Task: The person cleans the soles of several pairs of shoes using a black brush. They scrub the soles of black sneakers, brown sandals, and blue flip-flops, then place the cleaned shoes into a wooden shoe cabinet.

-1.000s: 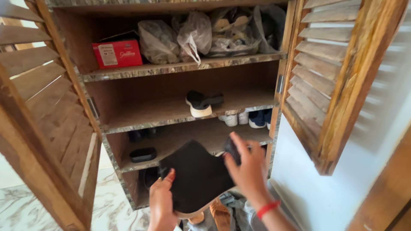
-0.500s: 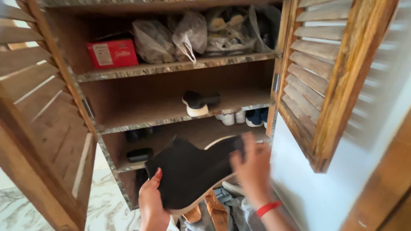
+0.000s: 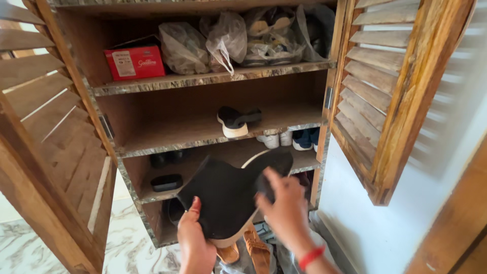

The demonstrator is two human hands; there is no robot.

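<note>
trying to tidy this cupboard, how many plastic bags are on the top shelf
3 as far as shows: one grey bag beside the red box, one knotted bag in the middle, one clear bag at right. More may hide behind.

Bright daylight, slight motion blur

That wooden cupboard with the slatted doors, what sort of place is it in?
Probably a home, at a shoe cupboard: shelves hold a black slip-on, sneakers and bagged shoes. Both hands, left and right, hold a black shoe.
</note>
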